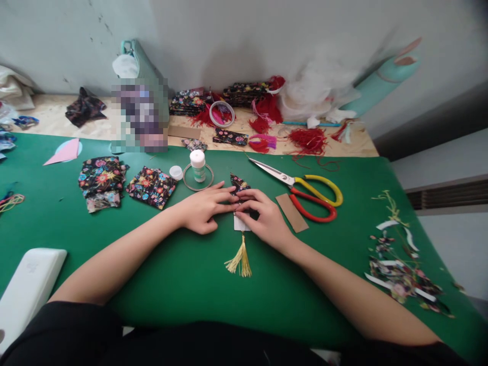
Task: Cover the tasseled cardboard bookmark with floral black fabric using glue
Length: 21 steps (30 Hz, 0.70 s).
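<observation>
Black floral fabric [239, 182] lies over a white card [241, 222] on the green mat, with a gold tassel [241, 258] at the card's lower end. My left hand [208, 206] rests from the left with its fingers spread, fingertips on the fabric. From the right, my right hand [263, 216] has its bent fingers and thumb closed on the fabric and card, partly covering both. Just beyond my left hand stands a small white bottle [197, 165] inside a ring. Scissors [305, 190] with red and yellow handles lie to the right, near a brown strip [292, 212].
Floral fabric pieces [152, 187] lie left on the green mat [183, 284]. A white device [32, 284] is at the lower left. Fabric scraps [404, 277] lie at the right. Stacked fabric [187, 102], red tassels [307, 140] and bottles line the wall.
</observation>
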{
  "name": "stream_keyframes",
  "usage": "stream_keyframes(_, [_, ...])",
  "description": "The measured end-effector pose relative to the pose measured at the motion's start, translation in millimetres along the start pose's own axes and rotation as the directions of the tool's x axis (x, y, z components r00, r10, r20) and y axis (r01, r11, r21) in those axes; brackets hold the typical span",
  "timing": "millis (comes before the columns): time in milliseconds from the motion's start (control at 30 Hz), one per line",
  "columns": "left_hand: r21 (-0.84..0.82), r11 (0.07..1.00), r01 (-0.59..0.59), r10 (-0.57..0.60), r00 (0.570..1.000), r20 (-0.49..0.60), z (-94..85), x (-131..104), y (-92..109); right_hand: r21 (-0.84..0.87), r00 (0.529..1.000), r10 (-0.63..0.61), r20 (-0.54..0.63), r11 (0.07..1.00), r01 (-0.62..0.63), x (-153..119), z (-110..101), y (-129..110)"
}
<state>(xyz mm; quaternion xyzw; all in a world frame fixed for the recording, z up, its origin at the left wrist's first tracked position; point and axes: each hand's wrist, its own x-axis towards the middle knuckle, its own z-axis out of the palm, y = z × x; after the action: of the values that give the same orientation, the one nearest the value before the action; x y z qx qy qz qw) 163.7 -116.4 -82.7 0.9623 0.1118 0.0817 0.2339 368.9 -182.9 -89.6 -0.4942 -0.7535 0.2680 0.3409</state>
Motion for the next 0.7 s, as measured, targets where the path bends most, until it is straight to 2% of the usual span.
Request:
stream_keyframes(200, [0.0, 1.0, -0.005, 0.005, 1.0, -0.002, -0.8, 0.7, 0.8, -0.009, 1.0, 0.008, 0.018, 1.0, -0.008, 3.7, -2.0, -0.2])
stream_keyframes(700, [-0.001, 1.0, -0.005, 0.005, 1.0, -0.002, -0.1, 0.2, 0.1, -0.174, 0.99, 0.062, 0.128, 0.984, -0.039, 8.2, -8.2, -4.7])
